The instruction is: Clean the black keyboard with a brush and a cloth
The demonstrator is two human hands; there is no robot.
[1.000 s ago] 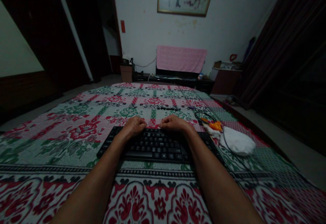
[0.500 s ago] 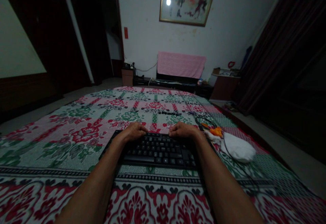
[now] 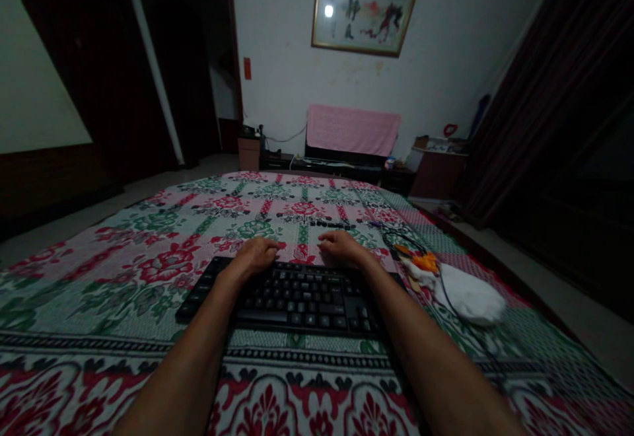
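A black keyboard [image 3: 297, 297] lies on a flowered bedspread [image 3: 148, 257] in front of me. My left hand [image 3: 255, 255] sits on the keyboard's far edge, left of the middle, with its fingers curled over the edge. My right hand [image 3: 341, 249] is on the same edge a little to the right, its fingers also curled down. Both forearms lie across the keys. The fingertips are hidden behind the knuckles.
A short row of small dark pieces [image 3: 327, 223] lies on the bedspread beyond the hands. To the right are a dark cable [image 3: 396, 234], an orange object [image 3: 424, 262] and a white bundle [image 3: 468, 294]. A pink cloth [image 3: 352, 130] hangs over furniture at the far wall.
The keyboard has shifted a little to the left under both hands. The right hand slid left along the far edge. The view has tilted upward slightly.
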